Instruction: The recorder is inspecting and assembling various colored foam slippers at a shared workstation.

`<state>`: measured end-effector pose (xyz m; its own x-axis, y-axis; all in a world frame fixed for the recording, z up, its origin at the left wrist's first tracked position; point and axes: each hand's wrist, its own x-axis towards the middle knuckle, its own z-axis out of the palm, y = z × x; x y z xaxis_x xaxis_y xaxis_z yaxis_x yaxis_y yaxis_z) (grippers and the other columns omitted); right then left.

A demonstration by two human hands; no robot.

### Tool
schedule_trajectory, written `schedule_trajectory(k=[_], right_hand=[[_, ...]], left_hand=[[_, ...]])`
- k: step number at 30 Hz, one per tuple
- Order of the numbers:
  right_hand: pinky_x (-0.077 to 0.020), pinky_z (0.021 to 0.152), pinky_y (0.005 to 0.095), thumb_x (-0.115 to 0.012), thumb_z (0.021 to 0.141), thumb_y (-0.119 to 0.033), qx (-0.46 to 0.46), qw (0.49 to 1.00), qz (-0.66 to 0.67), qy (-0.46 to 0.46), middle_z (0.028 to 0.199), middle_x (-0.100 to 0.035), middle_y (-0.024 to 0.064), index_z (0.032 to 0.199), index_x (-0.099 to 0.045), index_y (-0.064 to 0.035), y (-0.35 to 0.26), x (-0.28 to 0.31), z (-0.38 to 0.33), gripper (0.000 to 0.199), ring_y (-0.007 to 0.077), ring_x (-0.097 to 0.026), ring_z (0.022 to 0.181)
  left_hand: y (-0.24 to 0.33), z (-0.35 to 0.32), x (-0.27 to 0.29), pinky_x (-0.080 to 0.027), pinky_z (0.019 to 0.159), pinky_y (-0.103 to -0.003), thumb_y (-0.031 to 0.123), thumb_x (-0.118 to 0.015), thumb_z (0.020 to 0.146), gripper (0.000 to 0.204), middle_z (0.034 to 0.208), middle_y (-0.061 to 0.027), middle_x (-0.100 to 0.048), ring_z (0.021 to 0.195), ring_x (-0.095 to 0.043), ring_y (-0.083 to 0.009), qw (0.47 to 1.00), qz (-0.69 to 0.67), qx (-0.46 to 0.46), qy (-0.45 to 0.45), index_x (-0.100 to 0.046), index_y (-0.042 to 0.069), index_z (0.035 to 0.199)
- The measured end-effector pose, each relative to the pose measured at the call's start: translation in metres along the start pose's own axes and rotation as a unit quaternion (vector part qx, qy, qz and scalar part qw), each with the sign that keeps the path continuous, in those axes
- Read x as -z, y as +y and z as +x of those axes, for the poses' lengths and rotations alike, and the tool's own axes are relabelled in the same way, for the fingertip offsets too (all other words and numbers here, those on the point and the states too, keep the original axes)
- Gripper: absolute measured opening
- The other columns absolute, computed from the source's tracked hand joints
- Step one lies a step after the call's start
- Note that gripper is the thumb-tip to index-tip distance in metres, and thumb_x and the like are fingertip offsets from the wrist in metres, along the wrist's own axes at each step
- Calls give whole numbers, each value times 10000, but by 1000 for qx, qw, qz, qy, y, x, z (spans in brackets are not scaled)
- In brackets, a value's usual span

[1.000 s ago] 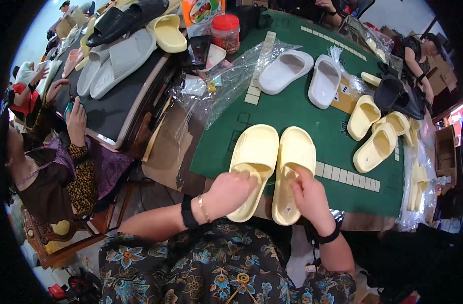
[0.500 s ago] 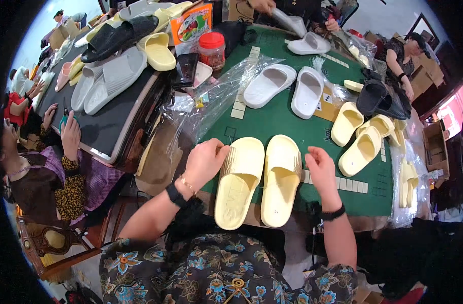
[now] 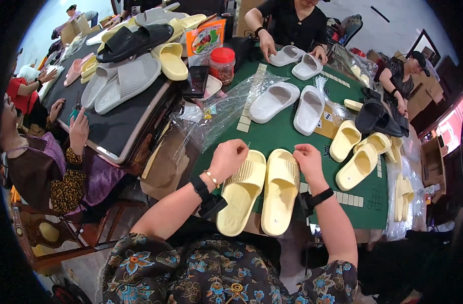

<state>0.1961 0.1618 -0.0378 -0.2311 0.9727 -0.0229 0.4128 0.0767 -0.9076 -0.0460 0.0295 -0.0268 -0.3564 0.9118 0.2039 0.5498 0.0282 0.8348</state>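
Through the head view — the only one I am working from — I am seeing a yellow left slipper point(image 3: 241, 192) and a yellow right slipper point(image 3: 279, 197) lying side by side, toes pointing away, at the near edge of a green mat point(image 3: 272, 137). The left hand point(image 3: 229, 159) is hovering by the outer toe side of the left slipper, fingers curling in toward the thumb. The right hand point(image 3: 308, 159) is hovering at the outer toe side of its slipper, fingers bending likewise. I cannot tell whether either is pinching something thin or touching a strap.

Beyond them, two white slippers are lying apart, one on the left point(image 3: 274, 104), one on the right point(image 3: 309, 111). Farther off, a co-worker's hands point(image 3: 266, 46) are reaching to another pale pair point(image 3: 307, 67). More yellow slippers point(image 3: 357, 168) are lying to the right — black slippers point(image 3: 376, 119) just behind. Clear plastic point(image 3: 211, 121) is spreading to the left, near a red-lidded jar point(image 3: 222, 63).
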Motion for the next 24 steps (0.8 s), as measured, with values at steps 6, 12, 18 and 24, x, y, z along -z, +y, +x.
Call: schedule_trajectory(k=[6, 12, 18, 24], right_hand=[[-485, 646, 246, -613, 835, -53, 74, 991, 83, -77, 784, -664, 38, 1011, -646, 27, -42, -28, -29, 196, 77, -592, 686], [-479, 636, 243, -631, 853, -87, 58, 992, 42, -105, 770, -655, 21, 927, -657, 24, -50, -40, -42, 136, 68, -576, 683], [-467, 624, 239, -647, 864, -116, 79, 991, 29, -101, 740, -633, 4, 909, -652, 17, -50, -40, -44, 141, 61, -554, 668], [-457, 616, 234, -633, 873, -114, 76, 988, 77, -108, 713, -610, -11, 876, -634, 11, -46, -41, -43, 125, 53, -542, 661]], left_hand=[[22, 3, -22, -517, 660, -303, 113, -639, 857, 138, 761, -113, -670, 682, -648, -169, 995, -91, -17, -33, -652, -7, 923], [23, 0, -24, -518, 661, -306, 97, -636, 852, 127, 763, -119, -670, 691, -655, -172, 993, -91, -23, -69, -651, -11, 918], [22, -2, -27, -519, 662, -312, 97, -635, 851, 129, 772, -124, -670, 688, -651, -184, 993, -91, -29, -64, -653, -11, 918], [21, -2, -25, -518, 669, -317, 96, -632, 851, 126, 785, -129, -666, 696, -646, -190, 991, -109, -34, -63, -654, -10, 916]])
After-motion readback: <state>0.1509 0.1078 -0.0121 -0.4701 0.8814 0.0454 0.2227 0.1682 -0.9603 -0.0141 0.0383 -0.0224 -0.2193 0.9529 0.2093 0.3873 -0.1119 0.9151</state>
